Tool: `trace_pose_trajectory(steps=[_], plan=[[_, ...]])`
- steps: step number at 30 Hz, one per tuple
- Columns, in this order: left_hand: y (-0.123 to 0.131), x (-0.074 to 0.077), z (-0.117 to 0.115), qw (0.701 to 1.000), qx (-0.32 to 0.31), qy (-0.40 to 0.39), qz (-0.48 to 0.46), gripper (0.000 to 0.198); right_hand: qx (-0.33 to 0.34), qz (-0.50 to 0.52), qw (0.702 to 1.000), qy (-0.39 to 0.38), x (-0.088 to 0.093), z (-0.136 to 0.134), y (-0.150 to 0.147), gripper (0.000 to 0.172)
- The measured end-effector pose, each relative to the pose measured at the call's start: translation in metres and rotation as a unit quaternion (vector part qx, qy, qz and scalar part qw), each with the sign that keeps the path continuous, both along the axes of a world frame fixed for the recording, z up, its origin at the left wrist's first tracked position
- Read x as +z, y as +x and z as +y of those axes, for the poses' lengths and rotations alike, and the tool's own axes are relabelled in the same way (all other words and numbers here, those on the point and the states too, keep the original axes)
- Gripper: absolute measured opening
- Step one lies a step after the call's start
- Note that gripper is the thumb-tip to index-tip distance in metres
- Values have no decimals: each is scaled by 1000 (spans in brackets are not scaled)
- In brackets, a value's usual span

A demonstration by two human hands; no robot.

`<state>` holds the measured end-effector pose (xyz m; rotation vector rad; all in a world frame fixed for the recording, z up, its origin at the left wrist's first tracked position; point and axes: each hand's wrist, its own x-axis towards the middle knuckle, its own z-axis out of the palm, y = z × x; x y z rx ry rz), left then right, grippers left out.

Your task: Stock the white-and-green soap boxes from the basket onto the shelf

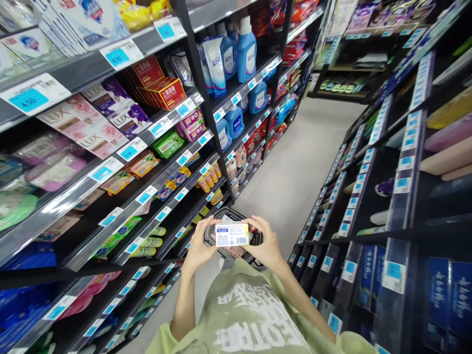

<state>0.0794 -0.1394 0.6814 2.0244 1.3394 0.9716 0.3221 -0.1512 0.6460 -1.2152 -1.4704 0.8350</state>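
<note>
A small white and blue box (232, 234) is held flat in front of my chest, its printed side facing up. My left hand (199, 245) grips its left end with fingers curled round it. My right hand (264, 243) grips its right end the same way. Just beyond the box, on the floor, stands a dark shopping basket (225, 215) with goods in it, partly hidden by my hands.
Shop shelves (158, 162) on the left carry soap boxes, packets and blue detergent bottles (246, 49), with blue price tags along the edges. Dark shelving (372, 162) lines the right side. A pale floor aisle (306, 162) runs ahead between them.
</note>
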Motion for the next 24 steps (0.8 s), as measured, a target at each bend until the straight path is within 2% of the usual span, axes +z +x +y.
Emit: trace_pose_trajectory(steps=[5,13,24], plan=[[7,0,3,1000,-20,-1,6,80,-16,5,1000,-3,-1,-3,4,69],[14,0,3,999,-31,-13,-2,78,-28,24,999,-36,-2,-6,10,63],[12,0,3,1000,-25,-7,1,83,-22,13,999,-24,0,-4,10,60]])
